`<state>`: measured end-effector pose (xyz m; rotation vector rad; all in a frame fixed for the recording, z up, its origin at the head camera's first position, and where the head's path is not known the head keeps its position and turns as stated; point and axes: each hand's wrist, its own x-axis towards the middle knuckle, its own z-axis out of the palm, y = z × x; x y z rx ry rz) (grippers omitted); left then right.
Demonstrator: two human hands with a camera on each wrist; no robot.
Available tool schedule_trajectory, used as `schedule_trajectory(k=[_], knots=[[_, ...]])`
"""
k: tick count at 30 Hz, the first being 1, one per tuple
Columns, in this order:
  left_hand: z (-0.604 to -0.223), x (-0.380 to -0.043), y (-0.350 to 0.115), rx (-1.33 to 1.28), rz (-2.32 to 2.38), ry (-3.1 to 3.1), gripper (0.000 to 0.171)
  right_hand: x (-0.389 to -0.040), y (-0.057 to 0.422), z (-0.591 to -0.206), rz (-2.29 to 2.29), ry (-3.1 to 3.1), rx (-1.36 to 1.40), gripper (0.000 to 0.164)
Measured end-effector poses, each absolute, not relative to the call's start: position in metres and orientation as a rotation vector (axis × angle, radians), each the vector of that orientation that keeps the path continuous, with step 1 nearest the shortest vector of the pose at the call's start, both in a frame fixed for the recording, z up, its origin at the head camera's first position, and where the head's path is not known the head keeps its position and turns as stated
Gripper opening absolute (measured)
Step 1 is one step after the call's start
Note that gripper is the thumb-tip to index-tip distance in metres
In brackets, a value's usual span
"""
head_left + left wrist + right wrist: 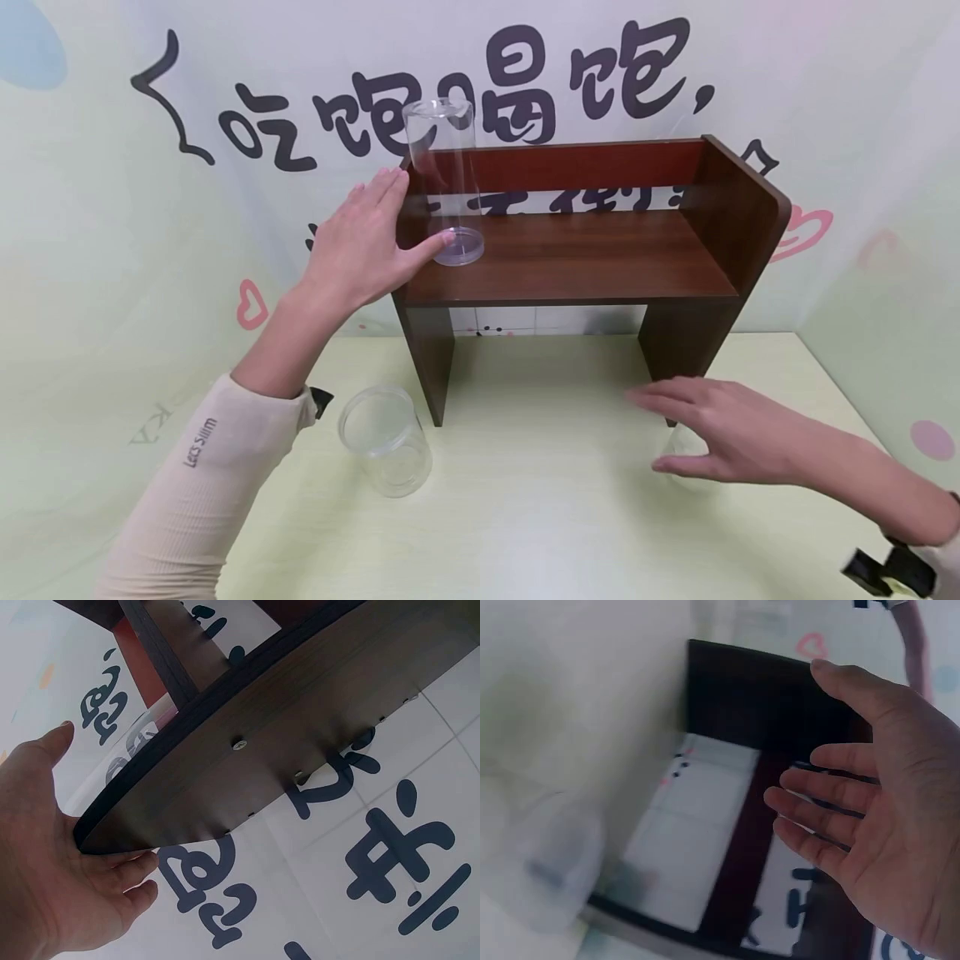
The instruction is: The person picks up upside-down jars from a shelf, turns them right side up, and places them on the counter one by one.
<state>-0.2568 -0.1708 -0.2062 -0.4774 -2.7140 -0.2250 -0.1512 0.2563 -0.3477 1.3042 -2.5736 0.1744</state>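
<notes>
A tall clear jar [453,179] stands upright on the left end of the brown shelf [585,258]. My left hand [360,242] is at the shelf's left side panel [247,742], its fingers extended along the outside and the thumb stretched inward, overlapping the jar's base in the head view. My right hand [727,429] hovers over the right part of the table with relaxed fingers and thumb spread apart, holding nothing. Partly hidden behind it is another clear jar [686,446], which shows blurred as a clear shape [555,862] in the right wrist view.
Another clear jar [397,454] stands on the pale table [525,517], left of the shelf's front leg. The shelf's right side panel [738,217] rises near the right hand. Behind everything hangs a white backdrop [262,67] with black lettering and pink hearts.
</notes>
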Motion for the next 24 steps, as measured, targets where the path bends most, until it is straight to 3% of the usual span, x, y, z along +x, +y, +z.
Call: schedule_trajectory(k=[13,24], knots=[[-0.207,-0.259,-0.172,-0.517,-0.207,-2.697,0.099,-0.198,0.201,-0.295,0.622,-2.358,1.355,0.07],[-0.207,-0.257,-0.174,-0.507,-0.208,-2.696,0.1,-0.233,0.157,-0.253,0.966,-2.395,1.033,0.072]])
